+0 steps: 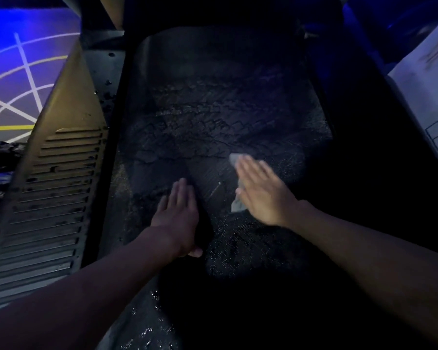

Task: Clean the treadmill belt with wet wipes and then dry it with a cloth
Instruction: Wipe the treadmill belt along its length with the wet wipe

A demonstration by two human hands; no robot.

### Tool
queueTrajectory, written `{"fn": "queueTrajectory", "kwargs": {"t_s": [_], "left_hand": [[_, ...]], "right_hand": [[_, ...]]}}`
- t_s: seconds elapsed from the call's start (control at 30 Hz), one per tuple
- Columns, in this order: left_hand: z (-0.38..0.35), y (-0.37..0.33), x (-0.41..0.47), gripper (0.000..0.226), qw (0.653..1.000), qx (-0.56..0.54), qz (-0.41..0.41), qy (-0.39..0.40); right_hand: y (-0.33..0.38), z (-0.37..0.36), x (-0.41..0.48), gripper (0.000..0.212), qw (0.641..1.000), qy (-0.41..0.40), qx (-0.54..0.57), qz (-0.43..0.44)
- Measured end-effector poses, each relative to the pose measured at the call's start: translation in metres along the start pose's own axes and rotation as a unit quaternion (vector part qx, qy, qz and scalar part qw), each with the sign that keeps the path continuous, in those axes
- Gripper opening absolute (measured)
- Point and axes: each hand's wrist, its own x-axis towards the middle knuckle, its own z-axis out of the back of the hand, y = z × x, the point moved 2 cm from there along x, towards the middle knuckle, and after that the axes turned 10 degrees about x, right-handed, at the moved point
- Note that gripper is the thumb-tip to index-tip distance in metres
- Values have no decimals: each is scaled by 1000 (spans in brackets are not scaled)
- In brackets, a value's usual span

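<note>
The belt (213,117) fills the middle of the view, dark and scuffed, with droplets glinting low down. On it, right of centre, a pale wipe (236,206) sits pinned under the right hand (263,193), fingers straight and flat, gripping nothing. The left hand (180,213) lies flat on the belt nearby, empty. This looks like the wet pass. Even pressure and overlapping strokes toward the grimy patch ahead should serve best. A slotted side panel (56,188) flanks the left.
</note>
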Motion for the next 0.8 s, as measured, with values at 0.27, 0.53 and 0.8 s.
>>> {"fn": "queueTrajectory", "kwargs": {"t_s": [0.27,0.53,0.8], "left_hand": [[16,-16,8,146,998,-35,-31,42],[13,-39,9,139,999,-38,7,14],[22,-60,16,132,997,18,-70,8]], "right_hand": [[0,0,-12,69,997,25,3,77],[-19,5,-22,68,996,29,-18,82],[-37,9,-34,67,997,34,-17,74]]}}
